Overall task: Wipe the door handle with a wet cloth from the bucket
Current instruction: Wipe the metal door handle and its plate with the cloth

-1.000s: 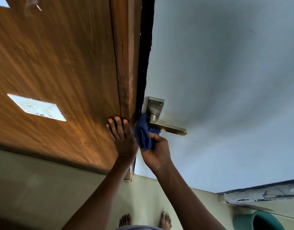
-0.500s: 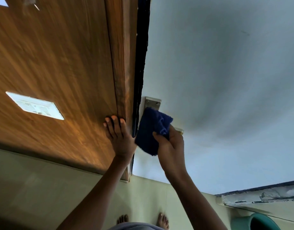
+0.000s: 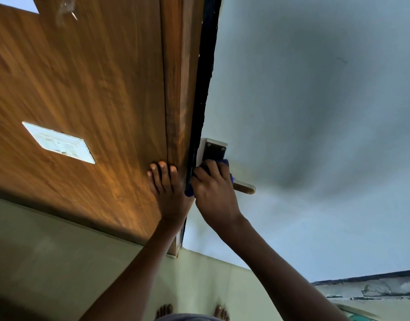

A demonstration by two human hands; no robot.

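A metal door handle (image 3: pixel 244 188) with a rectangular back plate (image 3: pixel 215 148) is fixed to the pale blue-grey door (image 3: pixel 315 112). My right hand (image 3: pixel 213 193) grips a blue cloth (image 3: pixel 225 163) and presses it over the handle's neck, so only the lever's tip and the plate's top show. Small bits of cloth peek out above and below the hand. My left hand (image 3: pixel 168 191) lies flat against the wooden frame (image 3: pixel 183 100) beside the door edge, fingers together, holding nothing.
A wood-grain wall panel (image 3: pixel 83 89) carries a white switch plate (image 3: pixel 58 142) on the left. Pale floor tiles (image 3: pixel 60 262) lie below, with my bare feet (image 3: pixel 192 312) at the bottom. A green bucket rim (image 3: pixel 363 317) shows at the lower right, below a worn ledge (image 3: pixel 373 288).
My right hand has moved the cloth from spread over the back plate down onto the handle's neck, bunching it under the palm. The lever's tip shows again. My left hand has stayed put.
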